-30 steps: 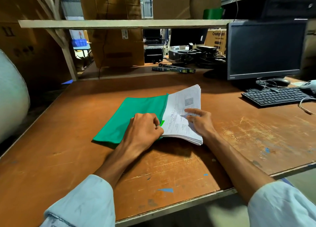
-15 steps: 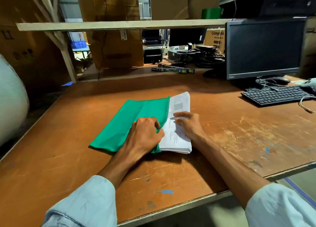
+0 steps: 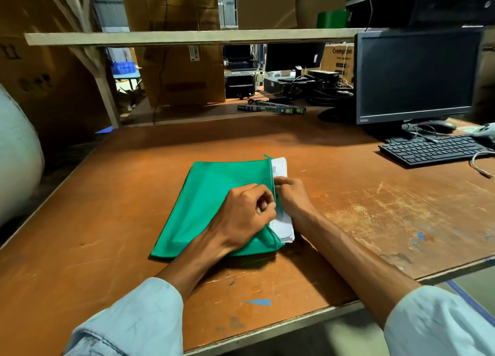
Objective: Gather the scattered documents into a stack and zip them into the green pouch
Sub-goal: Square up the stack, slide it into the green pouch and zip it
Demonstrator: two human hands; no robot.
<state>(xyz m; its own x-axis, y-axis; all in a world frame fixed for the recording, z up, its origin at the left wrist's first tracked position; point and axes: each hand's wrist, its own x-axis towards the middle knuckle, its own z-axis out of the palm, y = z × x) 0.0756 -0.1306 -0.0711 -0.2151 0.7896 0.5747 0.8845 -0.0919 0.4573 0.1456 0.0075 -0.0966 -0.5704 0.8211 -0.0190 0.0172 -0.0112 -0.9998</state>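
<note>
The green pouch (image 3: pixel 214 203) lies flat in the middle of the brown table (image 3: pixel 134 168), its open edge facing right. A white stack of documents (image 3: pixel 281 225) sits mostly inside it, with only a narrow strip sticking out on the right. My left hand (image 3: pixel 245 213) lies on the pouch and pinches the upper flap at its opening. My right hand (image 3: pixel 290 197) presses against the outer edge of the stack with curled fingers. How far the papers reach inside is hidden by the fabric.
A black keyboard (image 3: pixel 434 149) and monitor (image 3: pixel 415 74) stand at the back right, with a mouse (image 3: pixel 440 126) and cables. A wooden shelf (image 3: pixel 187 37) spans the back above cardboard boxes (image 3: pixel 176 47). A white roll (image 3: pixel 16 154) sits at the left. The table's front edge (image 3: pixel 267 331) is near.
The stack has slid leftward into the pouch, so much less paper shows. My right hand followed it left to the opening, while my left hand kept hold of the flap.
</note>
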